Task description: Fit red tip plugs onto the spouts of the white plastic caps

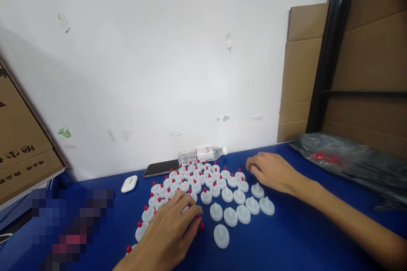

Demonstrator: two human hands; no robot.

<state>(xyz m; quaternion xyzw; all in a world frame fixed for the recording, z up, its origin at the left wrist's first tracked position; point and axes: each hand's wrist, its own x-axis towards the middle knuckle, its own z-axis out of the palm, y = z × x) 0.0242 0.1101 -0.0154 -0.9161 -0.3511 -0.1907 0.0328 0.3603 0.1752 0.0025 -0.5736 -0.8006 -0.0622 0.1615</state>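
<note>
Many white plastic caps (203,186) stand in rows on the blue table (286,241); most carry a small red tip, while several nearer ones (243,214) are plain white. My left hand (171,230) rests on the caps at the front left, fingers curled, with a red tip (201,225) showing at its fingertips. My right hand (270,171) lies at the right rear edge of the group, fingers bent down next to a red-tipped cap (243,184). One plain cap (221,236) sits alone at the front.
A clear water bottle (202,154) lies on its side by the wall, beside a phone (160,168) and a white earbud case (129,183). A dark plastic bag (352,163) with red pieces lies at right. Cardboard boxes (19,148) stand left and right.
</note>
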